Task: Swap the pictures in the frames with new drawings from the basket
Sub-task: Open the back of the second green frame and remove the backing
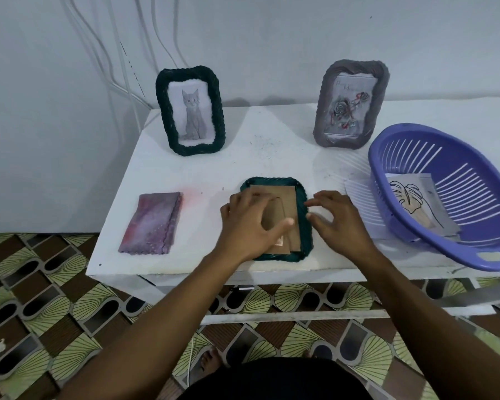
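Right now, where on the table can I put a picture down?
Bare table lies between the cat frame and grey frame, and between the pink cloth and face-down frame. Crowded: around the left hand, right hand and basket.

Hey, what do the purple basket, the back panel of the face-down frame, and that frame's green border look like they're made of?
Purple basket: moulded plastic, going by its smooth surface, slight sheen and slotted walls.
Back panel: probably cardboard or thin fibreboard, since it is flat, matte and brown.
Green border: likely wound cord or yarn, judging by the twisted, ropey ridges. What lies underneath is hidden.
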The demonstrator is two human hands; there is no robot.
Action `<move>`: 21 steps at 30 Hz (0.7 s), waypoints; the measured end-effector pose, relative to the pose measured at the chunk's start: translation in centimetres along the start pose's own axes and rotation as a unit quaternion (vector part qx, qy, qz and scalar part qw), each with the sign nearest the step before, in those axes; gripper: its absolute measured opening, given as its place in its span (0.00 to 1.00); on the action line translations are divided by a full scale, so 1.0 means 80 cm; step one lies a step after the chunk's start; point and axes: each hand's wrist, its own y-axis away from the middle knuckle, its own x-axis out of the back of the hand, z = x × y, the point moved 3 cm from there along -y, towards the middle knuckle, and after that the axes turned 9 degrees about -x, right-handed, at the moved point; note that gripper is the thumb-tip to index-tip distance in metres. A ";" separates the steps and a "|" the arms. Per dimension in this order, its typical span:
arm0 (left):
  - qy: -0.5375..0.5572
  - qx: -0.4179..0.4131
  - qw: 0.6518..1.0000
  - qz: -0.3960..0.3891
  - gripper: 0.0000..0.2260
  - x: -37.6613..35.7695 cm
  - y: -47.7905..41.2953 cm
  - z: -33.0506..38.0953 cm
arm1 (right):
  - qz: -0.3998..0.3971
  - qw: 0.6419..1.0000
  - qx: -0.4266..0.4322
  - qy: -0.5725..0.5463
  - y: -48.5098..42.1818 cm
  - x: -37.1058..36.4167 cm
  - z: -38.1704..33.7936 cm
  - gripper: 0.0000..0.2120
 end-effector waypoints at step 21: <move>-0.072 -0.003 0.989 0.129 0.25 -0.004 0.009 0.012 | 0.031 0.999 -0.005 0.010 0.000 -0.008 -0.001 0.12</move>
